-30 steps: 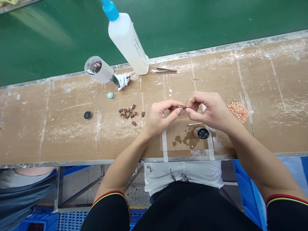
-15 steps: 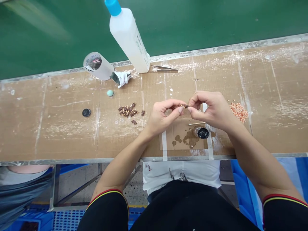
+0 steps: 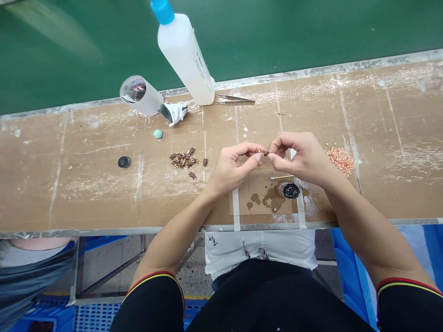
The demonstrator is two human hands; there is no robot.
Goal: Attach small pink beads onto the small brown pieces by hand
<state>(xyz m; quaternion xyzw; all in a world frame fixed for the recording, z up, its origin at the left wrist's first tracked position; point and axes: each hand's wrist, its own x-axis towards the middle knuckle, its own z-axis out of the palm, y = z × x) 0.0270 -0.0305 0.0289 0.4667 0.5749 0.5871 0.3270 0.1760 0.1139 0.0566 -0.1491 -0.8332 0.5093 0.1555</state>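
Near the front edge of the counter point(image 3: 398, 184), a small black-topped jar point(image 3: 291, 190) sits right of some dark stains point(image 3: 255, 198), a white swab point(image 3: 281, 177) just beyond. Past these, the left hand point(image 3: 231, 168) and right hand point(image 3: 300, 157) meet, thumbs and fingertips pinched on a tiny brown piece point(image 3: 263, 153) between them. A brown pile point(image 3: 182, 159) lies left, an orange pile point(image 3: 341, 161) right; farther off are a pale green ball point(image 3: 158, 133), tweezers point(image 3: 238, 98) and a blue-capped bottle point(image 3: 188, 60)
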